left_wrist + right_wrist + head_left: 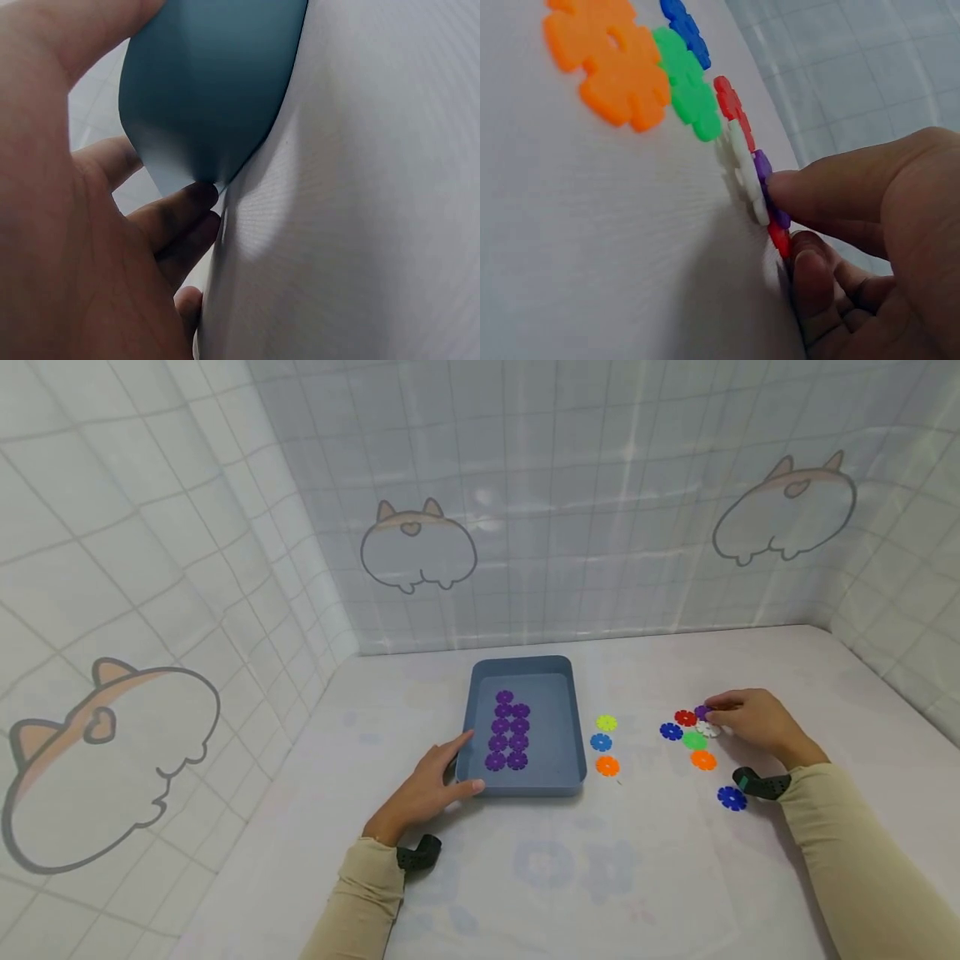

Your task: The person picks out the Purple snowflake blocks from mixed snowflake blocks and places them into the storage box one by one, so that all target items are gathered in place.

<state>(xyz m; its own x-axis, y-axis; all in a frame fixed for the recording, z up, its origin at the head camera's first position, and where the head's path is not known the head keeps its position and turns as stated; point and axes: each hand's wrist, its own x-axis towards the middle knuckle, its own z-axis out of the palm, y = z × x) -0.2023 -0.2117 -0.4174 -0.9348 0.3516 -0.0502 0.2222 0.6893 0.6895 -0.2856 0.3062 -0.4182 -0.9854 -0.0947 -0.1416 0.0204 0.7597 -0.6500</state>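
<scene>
Blue tray [577, 727] — my left hand [431, 785] grips its near-left corner, thumb along the front wall. Purple disc [701, 712] — pinched by my right hand [753, 718] at the far edge of the loose cluster, beside the white disc [707, 728]; mostly covered by my fingers [832, 191]. Bare table [525, 877] in front.

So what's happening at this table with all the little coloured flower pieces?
A person is handling plastic snowflake discs. The left hand holds the near corner of a blue tray containing two rows of purple discs. The right hand pinches a purple disc in a loose cluster of red, white, green, orange and blue ones on the table. Three more discs lie beside the tray.
</scene>
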